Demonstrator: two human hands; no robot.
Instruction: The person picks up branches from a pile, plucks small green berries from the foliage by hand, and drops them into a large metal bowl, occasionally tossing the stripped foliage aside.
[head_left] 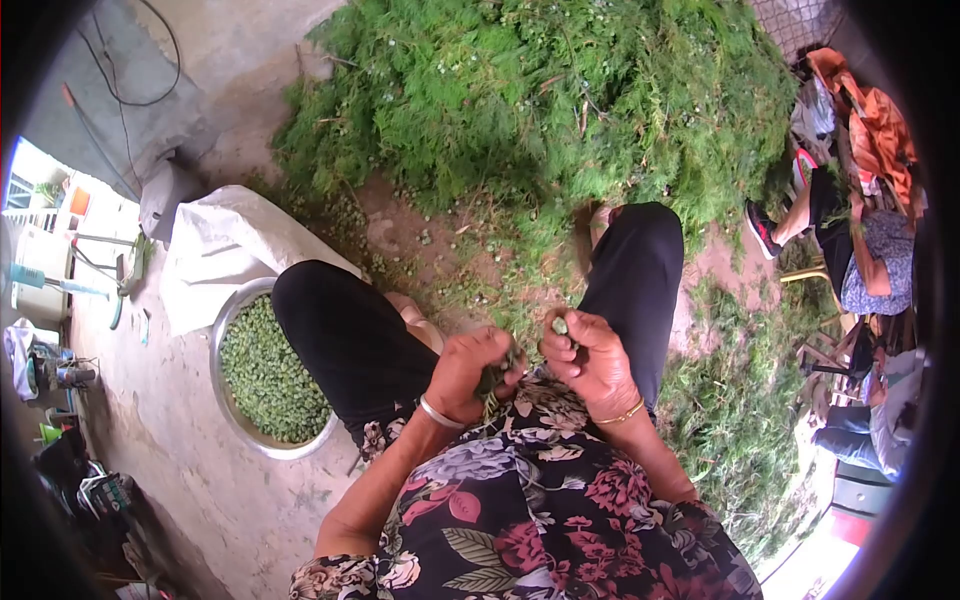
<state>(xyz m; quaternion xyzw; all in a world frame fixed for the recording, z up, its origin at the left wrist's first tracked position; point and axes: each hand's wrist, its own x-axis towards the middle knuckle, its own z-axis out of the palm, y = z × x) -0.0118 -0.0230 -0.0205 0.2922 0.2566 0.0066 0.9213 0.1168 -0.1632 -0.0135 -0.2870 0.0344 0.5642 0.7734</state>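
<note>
My left hand [472, 376] is closed around a small green leafy sprig [490, 403], part of which pokes out below the fingers. Close beside it, my right hand [592, 366] pinches a small pale-green cone [560, 326] between thumb and forefinger. Both hands are above my lap. To the left of my knee, a round metal basin [226, 408] is filled with many similar green cones [272, 375]. In front of my feet lies a large heap of feathery green branches [540, 100].
A white sack [215, 245] lies behind the basin. Another person's leg and shoe [762, 228] are at the right, near an orange cloth [880, 140]. More loose greenery [730, 410] covers the ground on my right. A cable [150, 100] runs at the upper left.
</note>
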